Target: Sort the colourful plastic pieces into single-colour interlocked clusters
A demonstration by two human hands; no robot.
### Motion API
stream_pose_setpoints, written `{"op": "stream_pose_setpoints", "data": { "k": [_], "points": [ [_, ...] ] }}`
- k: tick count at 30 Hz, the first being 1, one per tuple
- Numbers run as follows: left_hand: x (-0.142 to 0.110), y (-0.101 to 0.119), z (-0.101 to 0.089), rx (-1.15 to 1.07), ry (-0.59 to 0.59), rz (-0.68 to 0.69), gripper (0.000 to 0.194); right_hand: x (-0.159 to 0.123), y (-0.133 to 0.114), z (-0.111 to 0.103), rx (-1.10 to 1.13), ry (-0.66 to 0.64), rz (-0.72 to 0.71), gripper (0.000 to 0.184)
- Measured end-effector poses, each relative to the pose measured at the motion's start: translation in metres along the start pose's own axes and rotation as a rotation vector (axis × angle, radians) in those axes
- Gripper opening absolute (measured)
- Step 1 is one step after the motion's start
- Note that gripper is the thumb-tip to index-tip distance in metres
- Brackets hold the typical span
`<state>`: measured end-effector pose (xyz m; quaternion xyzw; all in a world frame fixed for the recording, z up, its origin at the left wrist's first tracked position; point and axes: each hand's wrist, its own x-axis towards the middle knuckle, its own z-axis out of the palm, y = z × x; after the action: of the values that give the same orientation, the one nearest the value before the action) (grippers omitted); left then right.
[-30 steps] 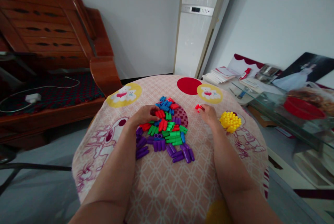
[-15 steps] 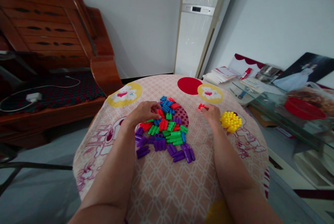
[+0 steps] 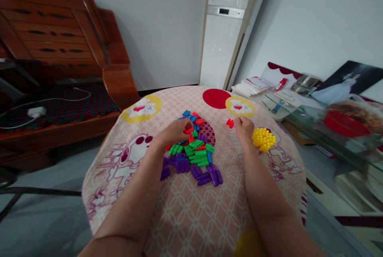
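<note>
My left hand (image 3: pixel 177 131) is over the left side of a heap of coloured plastic tube blocks, its fingers closed on a red tube block (image 3: pixel 188 130). Around and below it lie green blocks (image 3: pixel 201 157), purple blocks (image 3: pixel 182 166) and blue blocks (image 3: pixel 187 113). To the right of the heap, a small red group of tube blocks (image 3: pixel 229 123) rests on the tablecloth. My right hand (image 3: pixel 244 127) is just right of that group, apart from it, with fingers curled in and nothing visible in them. Yellow blocks (image 3: pixel 263 139) are bunched upright beside my right wrist.
A patterned cloth (image 3: pixel 197 217) covers the round table. A wooden bench (image 3: pixel 116 87) stands at the left, and a tall white cabinet unit (image 3: pixel 221 49) behind. At the right, a glass shelf (image 3: pixel 317 129) carries papers, a red bowl (image 3: pixel 347 123) and other items.
My right hand has let go of the small red group and drawn slightly right. My left hand has moved right over the heap, with a red tube block in its fingers.
</note>
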<state>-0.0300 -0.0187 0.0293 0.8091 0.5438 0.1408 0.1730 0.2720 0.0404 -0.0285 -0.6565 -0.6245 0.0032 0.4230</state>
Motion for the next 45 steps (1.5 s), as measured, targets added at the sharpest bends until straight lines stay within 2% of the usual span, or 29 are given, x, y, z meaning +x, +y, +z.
{"op": "stream_pose_setpoints", "data": {
  "k": [2, 6, 10, 13, 19, 23, 29, 35, 41, 43, 45],
  "points": [
    [0.002, -0.001, -0.001, -0.077, 0.087, 0.02, 0.035, -0.002, -0.015, -0.001, 0.149, -0.058, -0.077, 0.028],
    [0.009, -0.002, 0.006, -0.142, 0.147, 0.065, 0.032, -0.017, -0.062, 0.001, 0.453, -0.288, -0.292, 0.02],
    [0.014, -0.002, 0.015, -0.19, 0.163, 0.056, 0.027, -0.038, -0.098, 0.005, 0.473, -0.404, -0.514, 0.012],
    [0.014, 0.001, 0.017, -0.231, 0.161, 0.035, 0.027, -0.047, -0.106, 0.01, 0.429, -0.451, -0.539, 0.01],
    [0.014, 0.01, 0.019, -0.262, 0.174, 0.058, 0.029, -0.048, -0.107, 0.008, 0.355, -0.517, -0.503, 0.012],
    [0.014, 0.008, 0.017, -0.366, 0.233, 0.079, 0.029, -0.035, -0.094, -0.001, 0.318, -0.519, -0.384, 0.011],
    [0.007, -0.02, -0.004, -0.385, 0.438, -0.044, 0.031, -0.003, -0.047, -0.013, 0.082, -0.267, -0.055, 0.014],
    [0.001, -0.048, -0.013, -0.382, 0.521, -0.165, 0.035, -0.001, -0.025, -0.007, -0.056, -0.241, 0.033, 0.018],
    [-0.006, -0.068, -0.016, -0.337, 0.488, -0.268, 0.029, -0.006, -0.022, -0.002, -0.158, -0.266, 0.067, 0.018],
    [-0.006, -0.067, -0.016, -0.323, 0.463, -0.276, 0.026, -0.005, -0.023, -0.002, -0.182, -0.259, 0.073, 0.017],
    [-0.004, -0.06, -0.014, -0.306, 0.439, -0.229, 0.025, -0.005, -0.025, -0.002, -0.171, -0.235, 0.061, 0.019]
  ]
}}
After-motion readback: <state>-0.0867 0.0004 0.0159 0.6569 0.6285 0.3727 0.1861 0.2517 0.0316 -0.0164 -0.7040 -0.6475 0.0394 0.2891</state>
